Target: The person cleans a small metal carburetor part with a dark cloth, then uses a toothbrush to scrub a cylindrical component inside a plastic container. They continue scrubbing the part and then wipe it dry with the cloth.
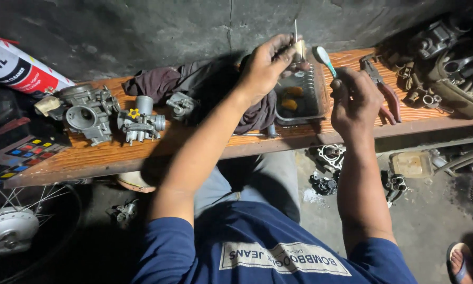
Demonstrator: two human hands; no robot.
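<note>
Far on the left, a red and white spray can [15, 66] leans near the wall. Next to it, on the wooden bench [89, 155], sit two metal carburetors: a big grey one [86, 113] and a smaller one with a yellow knob [140, 123]. They stand just beside each other, near the front edge of the bench. A bump from your elbow could knock them down to the floor.

A dark rag [194, 87] lies bunched up in the middle, and a small metal part [181, 104] rests on it.

Your left hand [265, 66] is held up over the far side of the bench. Its fingertips are pressed together, pinching a small brass part with a thin needle [297, 44] that sticks straight up. It is tiny and may be oily, so it could slip out and fall into the metal tray [313, 94] below, or roll off into the dark. The needle is thin and could bend if you squeeze too hard.

Your right hand [355, 100] is curled tight around the handle of a toothbrush [323, 57]. Its head points at the brass part, close but apart from it. Hard scrubbing could flick the part out of your grip.

Further right lie red-handled pliers [384, 89], then a heap of dark engine parts [447, 63].
</note>
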